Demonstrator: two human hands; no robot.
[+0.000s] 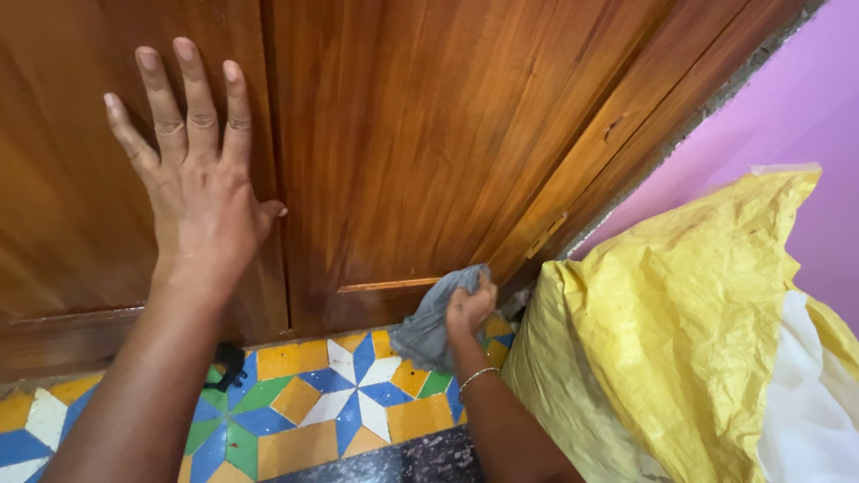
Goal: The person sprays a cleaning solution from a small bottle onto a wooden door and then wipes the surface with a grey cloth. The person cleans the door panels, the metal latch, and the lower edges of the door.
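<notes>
Head view: my right hand [469, 307] grips a soft, light grey cloth [431, 324], bunched; left hand [199, 192] splayed flat on wooden door [412, 143].

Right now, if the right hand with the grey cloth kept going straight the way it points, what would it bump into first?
The right hand points up and away toward the bottom of the wooden door. The grey cloth it grips would probably meet the door's lower panel first; they already look nearly touching, though depth is hard to judge.
</notes>
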